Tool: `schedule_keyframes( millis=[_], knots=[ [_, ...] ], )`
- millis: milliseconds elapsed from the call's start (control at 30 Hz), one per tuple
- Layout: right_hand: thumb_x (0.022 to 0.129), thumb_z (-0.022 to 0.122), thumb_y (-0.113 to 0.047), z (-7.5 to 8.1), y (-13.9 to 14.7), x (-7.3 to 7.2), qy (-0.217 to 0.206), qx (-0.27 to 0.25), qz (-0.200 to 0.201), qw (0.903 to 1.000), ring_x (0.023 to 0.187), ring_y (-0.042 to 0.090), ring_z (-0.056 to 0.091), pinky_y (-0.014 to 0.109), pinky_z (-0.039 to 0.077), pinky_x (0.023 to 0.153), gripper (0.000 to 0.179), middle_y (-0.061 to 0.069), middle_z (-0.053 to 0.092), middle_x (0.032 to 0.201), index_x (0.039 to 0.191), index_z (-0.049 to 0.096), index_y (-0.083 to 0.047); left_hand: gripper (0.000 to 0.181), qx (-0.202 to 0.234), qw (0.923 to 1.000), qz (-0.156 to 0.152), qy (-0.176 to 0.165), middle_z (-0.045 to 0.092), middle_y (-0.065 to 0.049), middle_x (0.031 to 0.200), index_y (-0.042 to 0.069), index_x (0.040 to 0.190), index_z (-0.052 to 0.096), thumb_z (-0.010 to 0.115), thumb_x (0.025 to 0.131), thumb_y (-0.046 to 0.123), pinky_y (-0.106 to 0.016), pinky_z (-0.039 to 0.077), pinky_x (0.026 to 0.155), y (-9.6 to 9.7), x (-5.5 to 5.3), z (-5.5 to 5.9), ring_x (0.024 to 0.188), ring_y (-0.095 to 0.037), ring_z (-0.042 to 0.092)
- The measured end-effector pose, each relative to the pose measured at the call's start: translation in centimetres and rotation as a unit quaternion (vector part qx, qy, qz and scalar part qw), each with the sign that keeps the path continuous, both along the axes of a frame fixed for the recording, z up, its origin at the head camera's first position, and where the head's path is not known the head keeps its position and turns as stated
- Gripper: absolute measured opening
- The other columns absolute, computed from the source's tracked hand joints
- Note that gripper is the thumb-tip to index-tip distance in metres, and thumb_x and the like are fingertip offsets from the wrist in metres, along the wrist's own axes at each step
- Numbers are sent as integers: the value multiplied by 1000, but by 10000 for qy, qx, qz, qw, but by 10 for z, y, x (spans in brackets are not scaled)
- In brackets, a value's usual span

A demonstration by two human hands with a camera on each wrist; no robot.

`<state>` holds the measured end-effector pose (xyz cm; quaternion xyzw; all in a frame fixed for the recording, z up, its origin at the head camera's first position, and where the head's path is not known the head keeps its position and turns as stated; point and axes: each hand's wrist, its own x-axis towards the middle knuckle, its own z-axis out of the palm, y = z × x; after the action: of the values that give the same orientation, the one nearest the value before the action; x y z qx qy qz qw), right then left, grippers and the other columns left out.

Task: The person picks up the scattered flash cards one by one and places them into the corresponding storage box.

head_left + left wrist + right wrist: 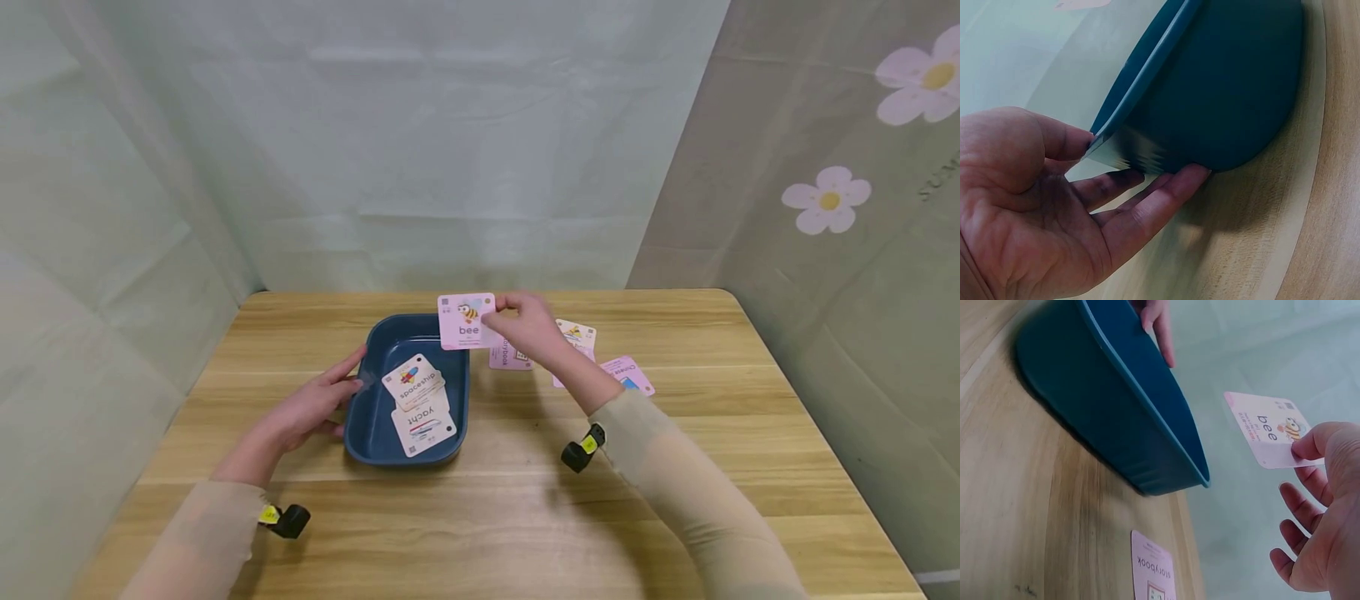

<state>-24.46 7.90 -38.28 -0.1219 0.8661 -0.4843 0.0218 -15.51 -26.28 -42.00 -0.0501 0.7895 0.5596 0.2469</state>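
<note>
My right hand [531, 327] pinches a pink "bee" flashcard [465, 320] between thumb and index finger, raised at the far right corner of a dark blue plastic bin [459, 433]. In the right wrist view the card [1266, 428] is apart from the bin's rim, and the other fingers are loosely bent. My left hand [318, 404] holds the bin's left side. The left wrist view shows its thumb at the rim and its fingers against the outer wall [1229, 94]. Inside the bin, a "spaceship" card [412, 382] overlaps a "yacht" card [424, 425].
Right of the bin, a pink "storybook" card [513, 357] lies on the wooden table [502, 533]. Farther right are a pale card [579, 335] and a pink "Chinese" card [628, 373], partly hidden by the right forearm. Fabric sheets [450, 167] hang behind the table.
</note>
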Motion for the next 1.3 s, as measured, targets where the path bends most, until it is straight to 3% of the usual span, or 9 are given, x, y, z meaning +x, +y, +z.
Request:
schedule_keyframes(
  millis=[400,767,1033,1300],
  knots=[
    [93,71,-33,5,-21,-1,280,524,111,9982,117,25,43,47,37,97,17,3,62,119,97,71,-16,65,-58,10000,18,-42,28,-27,158,45,163,9,42,111,26,-39,57,74,1,-1,0,110,-36,53],
    [91,70,-34,7,-40,-6,708,1400,218,9874,113,24,43,41,40,90,15,1,65,125,94,73,-19,64,-97,9999,-6,-47,27,-28,158,45,163,8,41,111,27,-40,57,74,0,-1,-1,111,-36,54],
    [90,67,-31,4,-53,-7,1175,2113,445,9693,115,27,44,43,37,98,13,2,66,123,87,72,-20,64,-54,10000,-35,-61,25,-28,160,44,163,8,41,111,27,-41,57,75,0,0,-1,114,-37,54],
    [93,65,-35,-3,-67,-5,1499,2890,634,9434,118,27,45,43,36,101,15,1,66,125,90,70,-22,65,24,10000,-70,-49,25,-29,160,42,164,7,40,111,26,-42,58,76,0,1,0,115,-37,55]
  ],
)
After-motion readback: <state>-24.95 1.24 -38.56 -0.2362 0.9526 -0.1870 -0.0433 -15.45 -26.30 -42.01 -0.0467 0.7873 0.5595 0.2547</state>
